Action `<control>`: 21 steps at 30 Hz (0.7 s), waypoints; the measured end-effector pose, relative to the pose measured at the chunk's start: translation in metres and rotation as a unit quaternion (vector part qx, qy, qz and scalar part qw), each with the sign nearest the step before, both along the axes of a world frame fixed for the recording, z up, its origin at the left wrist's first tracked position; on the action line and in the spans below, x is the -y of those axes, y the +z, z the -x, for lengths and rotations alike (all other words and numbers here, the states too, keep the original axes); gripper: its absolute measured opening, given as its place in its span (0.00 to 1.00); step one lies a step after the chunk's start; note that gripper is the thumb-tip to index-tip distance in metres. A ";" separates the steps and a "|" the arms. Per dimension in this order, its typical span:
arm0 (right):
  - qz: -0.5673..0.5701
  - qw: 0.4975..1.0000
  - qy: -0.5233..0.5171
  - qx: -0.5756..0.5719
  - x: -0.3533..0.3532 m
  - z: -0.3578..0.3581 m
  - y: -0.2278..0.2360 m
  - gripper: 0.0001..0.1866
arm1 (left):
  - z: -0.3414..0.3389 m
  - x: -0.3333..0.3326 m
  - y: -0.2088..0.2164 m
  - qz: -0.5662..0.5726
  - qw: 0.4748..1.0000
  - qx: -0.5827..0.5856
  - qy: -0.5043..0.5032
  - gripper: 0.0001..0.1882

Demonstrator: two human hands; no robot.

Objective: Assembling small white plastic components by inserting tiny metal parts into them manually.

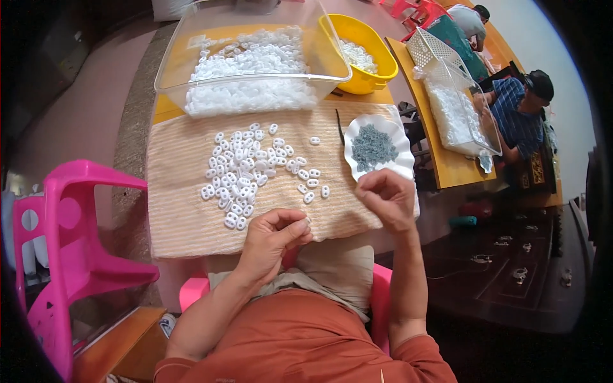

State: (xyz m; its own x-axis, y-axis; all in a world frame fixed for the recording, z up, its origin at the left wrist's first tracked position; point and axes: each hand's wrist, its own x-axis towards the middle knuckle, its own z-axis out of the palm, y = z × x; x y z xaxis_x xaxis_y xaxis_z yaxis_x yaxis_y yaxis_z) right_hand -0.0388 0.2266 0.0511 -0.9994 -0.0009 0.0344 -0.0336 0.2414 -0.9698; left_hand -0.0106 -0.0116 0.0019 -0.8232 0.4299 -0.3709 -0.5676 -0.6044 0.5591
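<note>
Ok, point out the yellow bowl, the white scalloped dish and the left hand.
yellow bowl (375,48): head view, on its right inner wall.
white scalloped dish (396,131): head view, on its bare right rim.
left hand (271,239): head view, on the back of the hand.

Whatever is pinched in the left hand (271,239) is hidden by its curled fingers, and the right hand (386,198), just below the white scalloped dish (377,150), closes on something too small to tell. The clear tub (249,64) above is cut off by the top edge.
</note>
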 end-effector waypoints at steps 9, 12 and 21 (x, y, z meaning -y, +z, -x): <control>0.117 0.990 0.074 0.012 0.059 -0.019 -0.027 0.08 | 0.000 0.000 0.004 -0.090 0.995 0.048 -0.012 0.05; 0.118 0.990 0.075 -0.011 0.063 -0.019 -0.024 0.08 | 0.000 0.001 0.006 -0.093 0.994 0.062 -0.018 0.04; 0.105 0.981 0.162 -0.032 0.056 -0.015 -0.019 0.10 | -0.002 0.000 0.005 -0.116 0.990 0.074 -0.041 0.03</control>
State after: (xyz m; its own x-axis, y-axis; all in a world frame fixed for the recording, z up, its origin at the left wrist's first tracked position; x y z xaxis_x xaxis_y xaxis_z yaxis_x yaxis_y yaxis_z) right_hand -0.0239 0.1705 0.0323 -0.9437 -0.3038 0.1305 -0.1382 0.0038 -0.9904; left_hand -0.0091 -0.0120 0.0070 -0.7257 0.5810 -0.3685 -0.6856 -0.6552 0.3173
